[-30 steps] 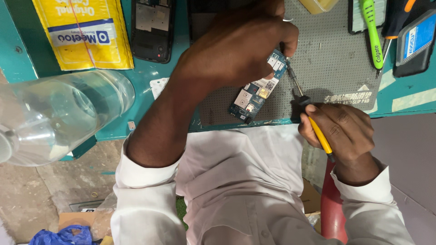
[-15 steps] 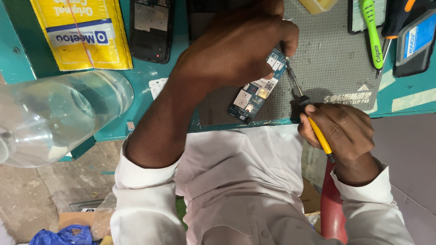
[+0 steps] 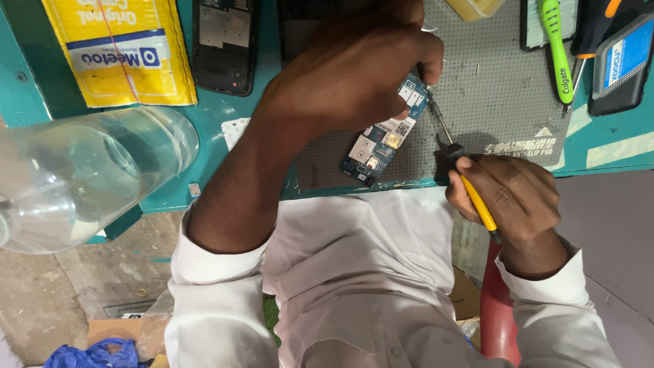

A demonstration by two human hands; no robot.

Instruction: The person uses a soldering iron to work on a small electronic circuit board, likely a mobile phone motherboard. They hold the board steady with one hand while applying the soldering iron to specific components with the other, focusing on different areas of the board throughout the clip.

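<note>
Circuit board (image 3: 385, 140): small, blue, lying on the grey anti-slip pad (image 3: 504, 88) close to its near edge, long axis tilted toward 1 o'clock. My left hand (image 3: 354, 68) covers its far end, fingers curled shut and pinching that end against the pad. My right hand (image 3: 507, 197) sits at 4 o'clock from the board, fingers wrapped tight on the yellow-handled screwdriver (image 3: 470, 184); its tip meets the board's far end just under my left fingertips.

Versus 0.5 s ago: board, both hands and screwdriver are unchanged in position.

Edges and room: the pad's near edge runs along the teal bench edge (image 3: 225, 184), just above my white shirt. Bare pad lies open at 2 o'clock of the board. Green toothbrush (image 3: 557, 48) borders it at the pad's right edge. At 9 o'clock, well apart, stands 1 clear plastic bottle (image 3: 82, 177).
</note>
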